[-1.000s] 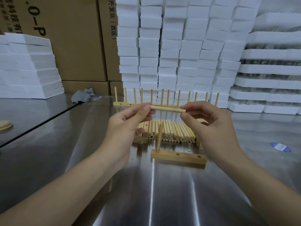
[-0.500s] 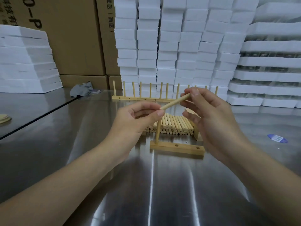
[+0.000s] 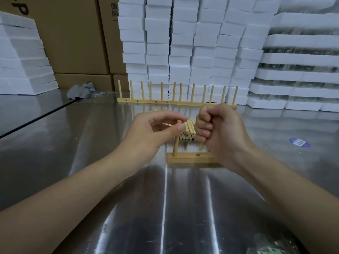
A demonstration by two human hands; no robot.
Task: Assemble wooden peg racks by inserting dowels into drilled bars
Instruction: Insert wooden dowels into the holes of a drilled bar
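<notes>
left hand [image 3: 152,131] pinches top of upright dowel [image 3: 175,143] standing in bar [image 3: 187,159] | right hand [image 3: 220,132] fisted round second dowel [image 3: 201,147], tip just above bar | bar on desk [image 3: 110,180]

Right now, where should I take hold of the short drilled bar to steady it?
I'd pinch the drilled bar across its long front and back faces at the left end, coming from the left. Its top holes must stay free, and the right hand with its dowel covers the other end.
</notes>
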